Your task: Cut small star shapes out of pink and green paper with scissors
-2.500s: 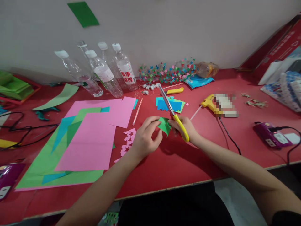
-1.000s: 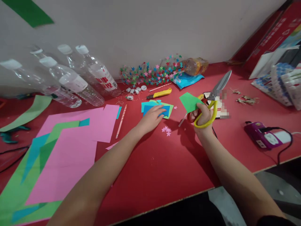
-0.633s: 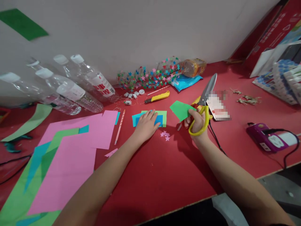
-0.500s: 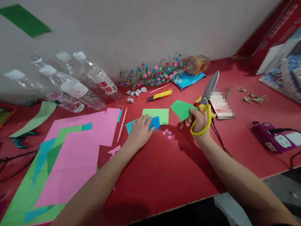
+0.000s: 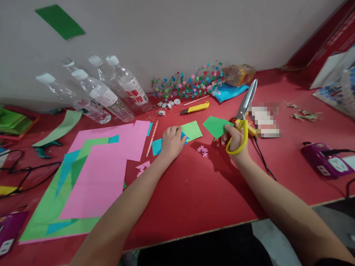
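Leftward goes the left hand (image 5: 172, 142), and the blue cards (image 5: 157, 147) have gone with it — a second ago they lay over the light green card (image 5: 193, 130), which now shows mostly uncovered at their right. We look across the red tabletop (image 5: 199, 195), the biggest thing before us, running back to the wall (image 5: 177, 33). Next in size, on our left, come layered sheets in green, blue and pink, a pink sheet (image 5: 94, 181) uppermost. Behind them we see clear plastic bottles (image 5: 104, 96) grouped near the wall. Over to the right hand (image 5: 235, 138): yellow-handled scissors (image 5: 242, 115) looped on it, blades pointing away from us, while thumb and fingers pinch a green paper piece (image 5: 216, 126). Our other hand rests palm down on the blue cards; whether it grips them, we cannot tell. Smaller now: a yellow utility knife (image 5: 197, 107) beyond the light green card, a pink-striped pencil (image 5: 152, 139) just left of the blue cards, and smallest — pink stars (image 5: 203, 150) clustered between our hands.
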A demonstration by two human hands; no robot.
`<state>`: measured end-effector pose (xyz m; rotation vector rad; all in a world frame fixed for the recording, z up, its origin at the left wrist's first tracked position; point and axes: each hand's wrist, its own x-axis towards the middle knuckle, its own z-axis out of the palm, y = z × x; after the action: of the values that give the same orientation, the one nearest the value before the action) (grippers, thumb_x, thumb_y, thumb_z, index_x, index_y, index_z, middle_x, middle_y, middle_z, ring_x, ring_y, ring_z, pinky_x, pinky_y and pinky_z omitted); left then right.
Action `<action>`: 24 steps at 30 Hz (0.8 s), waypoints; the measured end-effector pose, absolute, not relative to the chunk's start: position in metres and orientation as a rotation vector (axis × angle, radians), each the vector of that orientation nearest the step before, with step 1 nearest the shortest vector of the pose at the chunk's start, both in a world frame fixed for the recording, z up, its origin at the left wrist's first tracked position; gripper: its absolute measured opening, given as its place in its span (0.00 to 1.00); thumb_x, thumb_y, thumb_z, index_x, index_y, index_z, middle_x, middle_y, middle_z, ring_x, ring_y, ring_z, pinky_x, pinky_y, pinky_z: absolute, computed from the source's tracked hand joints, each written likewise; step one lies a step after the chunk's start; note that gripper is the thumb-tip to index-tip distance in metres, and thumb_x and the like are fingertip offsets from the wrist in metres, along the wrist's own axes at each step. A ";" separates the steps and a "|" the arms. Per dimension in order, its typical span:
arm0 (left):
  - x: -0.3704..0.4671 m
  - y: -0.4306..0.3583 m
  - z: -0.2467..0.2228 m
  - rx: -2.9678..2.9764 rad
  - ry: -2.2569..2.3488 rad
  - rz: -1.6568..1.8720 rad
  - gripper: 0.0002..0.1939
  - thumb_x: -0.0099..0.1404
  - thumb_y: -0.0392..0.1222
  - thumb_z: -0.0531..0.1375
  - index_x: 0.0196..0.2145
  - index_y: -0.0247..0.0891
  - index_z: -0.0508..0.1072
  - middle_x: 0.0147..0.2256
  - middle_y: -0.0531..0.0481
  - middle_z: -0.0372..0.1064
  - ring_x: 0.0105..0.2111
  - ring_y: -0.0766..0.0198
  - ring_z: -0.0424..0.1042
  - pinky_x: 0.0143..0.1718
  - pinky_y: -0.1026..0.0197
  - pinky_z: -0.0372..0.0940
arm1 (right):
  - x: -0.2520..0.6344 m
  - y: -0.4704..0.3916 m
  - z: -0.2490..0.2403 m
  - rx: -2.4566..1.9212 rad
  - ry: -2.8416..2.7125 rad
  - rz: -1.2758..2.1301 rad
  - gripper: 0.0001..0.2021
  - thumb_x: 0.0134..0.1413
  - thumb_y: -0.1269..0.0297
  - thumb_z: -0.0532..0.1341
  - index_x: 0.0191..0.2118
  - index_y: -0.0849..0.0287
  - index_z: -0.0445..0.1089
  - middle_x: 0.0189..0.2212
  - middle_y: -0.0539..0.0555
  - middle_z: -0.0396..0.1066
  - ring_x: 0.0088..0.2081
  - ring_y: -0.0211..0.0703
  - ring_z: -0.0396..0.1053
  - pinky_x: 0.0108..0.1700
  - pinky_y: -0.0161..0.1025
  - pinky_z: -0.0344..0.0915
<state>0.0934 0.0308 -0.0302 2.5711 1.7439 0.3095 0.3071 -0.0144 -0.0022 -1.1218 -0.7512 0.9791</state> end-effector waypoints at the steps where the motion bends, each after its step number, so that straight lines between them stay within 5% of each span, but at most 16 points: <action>1: 0.091 0.027 -0.029 2.566 1.803 0.287 0.22 0.68 0.46 0.51 0.54 0.31 0.67 0.51 0.33 0.66 0.52 0.44 0.64 0.52 0.45 0.60 | 0.307 -0.014 -0.002 -1.121 -0.751 0.985 0.12 0.47 0.64 0.60 0.23 0.53 0.53 0.08 0.40 0.57 0.09 0.34 0.56 0.11 0.31 0.52; 4: 0.080 0.015 -0.022 2.550 1.828 0.265 0.24 0.67 0.47 0.51 0.56 0.29 0.65 0.49 0.32 0.66 0.50 0.44 0.65 0.50 0.44 0.61 | 0.305 -0.015 -0.002 -1.100 -0.746 1.005 0.12 0.46 0.64 0.60 0.23 0.53 0.52 0.08 0.40 0.56 0.08 0.34 0.55 0.10 0.31 0.51; 9: 0.057 -0.005 -0.022 2.558 1.770 0.356 0.34 0.62 0.53 0.58 0.60 0.31 0.58 0.60 0.29 0.55 0.59 0.39 0.57 0.57 0.40 0.56 | 0.300 -0.019 -0.003 -1.109 -0.798 1.035 0.13 0.47 0.63 0.59 0.23 0.53 0.51 0.08 0.40 0.54 0.09 0.33 0.55 0.12 0.31 0.53; 15: 0.049 -0.008 -0.029 2.427 1.621 0.532 0.23 0.66 0.37 0.50 0.58 0.31 0.60 0.57 0.32 0.61 0.59 0.47 0.60 0.59 0.43 0.56 | 0.294 -0.025 -0.006 -1.234 -0.993 1.087 0.14 0.49 0.60 0.58 0.19 0.54 0.54 0.09 0.44 0.56 0.12 0.34 0.58 0.14 0.32 0.56; 18: 0.054 -0.021 -0.014 2.174 1.572 0.762 0.21 0.65 0.40 0.52 0.54 0.31 0.64 0.57 0.32 0.61 0.60 0.47 0.59 0.61 0.42 0.54 | 0.289 -0.030 -0.007 -1.223 -1.118 1.175 0.15 0.51 0.60 0.58 0.18 0.54 0.54 0.08 0.44 0.57 0.12 0.34 0.58 0.15 0.31 0.58; 21: 0.063 -0.047 0.006 1.596 1.280 0.856 0.20 0.65 0.49 0.55 0.50 0.35 0.66 0.48 0.39 0.70 0.48 0.53 0.71 0.48 0.49 0.68 | 0.282 -0.039 -0.006 -1.157 -1.250 1.321 0.15 0.51 0.60 0.58 0.18 0.55 0.56 0.08 0.43 0.57 0.11 0.33 0.58 0.15 0.32 0.57; 24: 0.071 -0.069 0.013 1.143 1.007 0.771 0.21 0.60 0.48 0.61 0.47 0.35 0.66 0.40 0.43 0.74 0.36 0.58 0.76 0.33 0.58 0.72 | 0.271 -0.052 0.000 -1.177 -1.372 1.435 0.14 0.50 0.60 0.59 0.19 0.55 0.57 0.08 0.43 0.59 0.10 0.34 0.59 0.14 0.32 0.56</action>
<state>0.0712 -0.0692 0.0127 1.1431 1.0073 0.7714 0.2706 -0.0519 -0.0005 -1.1772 -1.3718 1.4349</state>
